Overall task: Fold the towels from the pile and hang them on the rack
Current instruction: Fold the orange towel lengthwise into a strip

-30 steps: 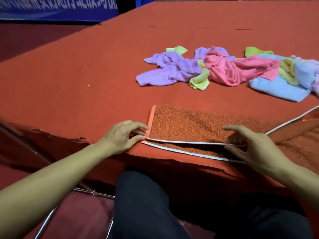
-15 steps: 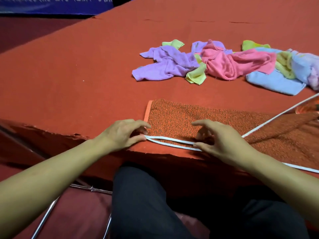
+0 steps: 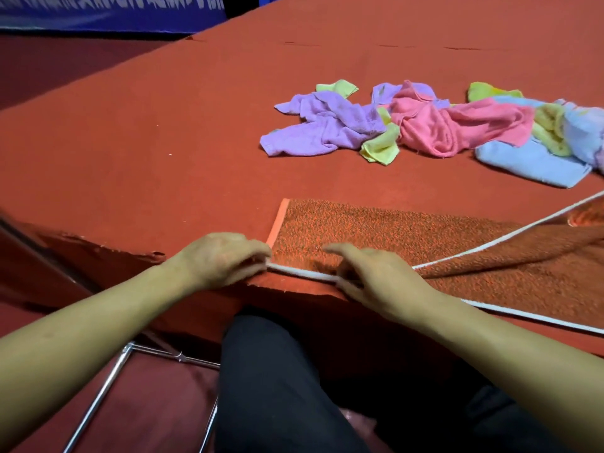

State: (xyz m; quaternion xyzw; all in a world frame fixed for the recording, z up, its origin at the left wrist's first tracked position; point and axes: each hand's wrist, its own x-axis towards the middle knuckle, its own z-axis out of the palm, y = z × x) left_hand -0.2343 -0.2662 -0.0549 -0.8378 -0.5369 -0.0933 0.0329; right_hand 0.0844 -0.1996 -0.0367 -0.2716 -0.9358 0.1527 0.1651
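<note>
An orange towel (image 3: 392, 233) with white edging lies folded lengthwise at the near edge of the red table (image 3: 163, 132). My left hand (image 3: 219, 259) pinches its near left corner where the white edges meet. My right hand (image 3: 376, 279) pinches the doubled white edge a short way to the right. The towel's right part (image 3: 523, 276) is still loose, its upper layer skewed away from the lower edge. A pile of towels (image 3: 425, 125), purple, pink, yellow-green and light blue, lies crumpled farther back on the table. No rack is in view.
My dark-trousered legs (image 3: 277, 387) are under the table edge. A chrome frame (image 3: 108, 380) stands on the floor at lower left. A blue banner (image 3: 108, 11) runs along the far left.
My right hand has slid leftwards along the white edge, closing in on my left hand. The left hand has kept its hold on the corner. The edges near the corner now lie together.
</note>
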